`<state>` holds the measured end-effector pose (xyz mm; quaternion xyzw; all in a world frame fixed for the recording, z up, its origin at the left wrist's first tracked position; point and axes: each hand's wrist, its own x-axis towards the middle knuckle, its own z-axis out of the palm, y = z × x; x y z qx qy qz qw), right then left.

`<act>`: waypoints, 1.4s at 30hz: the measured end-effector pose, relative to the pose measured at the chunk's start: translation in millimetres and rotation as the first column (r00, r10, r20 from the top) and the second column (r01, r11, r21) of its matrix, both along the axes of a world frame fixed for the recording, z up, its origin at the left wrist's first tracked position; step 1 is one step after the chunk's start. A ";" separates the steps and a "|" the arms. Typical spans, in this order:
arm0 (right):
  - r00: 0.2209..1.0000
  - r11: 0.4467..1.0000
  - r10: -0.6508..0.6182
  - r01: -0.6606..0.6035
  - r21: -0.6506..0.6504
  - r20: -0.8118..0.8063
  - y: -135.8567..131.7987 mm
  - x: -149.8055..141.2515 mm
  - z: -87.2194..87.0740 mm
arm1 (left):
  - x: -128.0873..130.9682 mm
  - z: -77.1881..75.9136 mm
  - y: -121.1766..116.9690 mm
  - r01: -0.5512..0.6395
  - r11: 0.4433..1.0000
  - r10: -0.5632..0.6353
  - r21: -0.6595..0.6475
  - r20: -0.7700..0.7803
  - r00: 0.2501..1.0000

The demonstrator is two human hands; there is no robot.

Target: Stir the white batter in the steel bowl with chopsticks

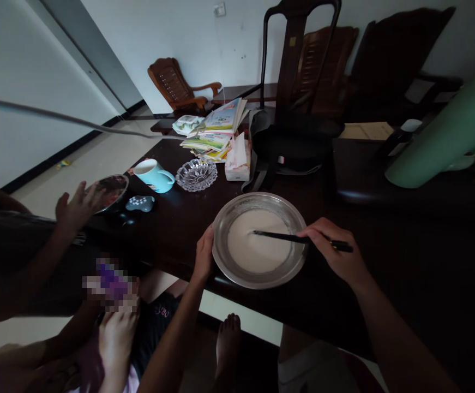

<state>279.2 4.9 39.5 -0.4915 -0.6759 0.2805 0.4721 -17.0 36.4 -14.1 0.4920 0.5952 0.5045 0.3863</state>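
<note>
A wide steel bowl [260, 277] stands on the dark table, holding a pale, milky batter [249, 248]. My left hand [204, 252] grips the bowl's left side, steadying its rim. In my right hand [332, 248] are dark chopsticks [280, 236], pinched and slanting over the bowl's right rim. Their tips dip into the batter near its middle, where a small ripple shows. Whether there is one stick or a pair is hard to make out.
Behind the bowl are a tissue pack [238, 161], a glass dish [197, 174], a blue mug [155, 176], a game controller [140, 203], booklets [216, 128] and a black bag [294, 147]. Other people sit at left; one person's hand [76, 207] is by another bowl [114, 191]. A green cylinder [445, 128] leans right.
</note>
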 end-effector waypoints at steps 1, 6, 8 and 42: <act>0.999 0.999 -0.045 0.045 0.009 -0.016 0.4 0.3 -0.4 | -0.1 0.3 0.0 -0.001 1.000 0.001 -0.001 -0.004 1.000; 0.995 0.999 -0.028 0.025 -0.031 -0.093 1.3 0.8 -0.9 | 1.2 0.9 -0.4 0.000 1.000 0.000 -0.005 -0.004 1.000; 0.998 0.998 0.048 -0.049 -0.031 -0.033 1.3 0.3 -0.4 | 1.5 0.1 -0.4 -0.005 1.000 0.005 -0.011 -0.001 1.000; 0.998 0.998 -0.061 0.061 0.003 -0.003 0.0 1.9 2.5 | 2.3 2.1 -0.4 0.002 1.000 -0.002 0.006 -0.009 1.000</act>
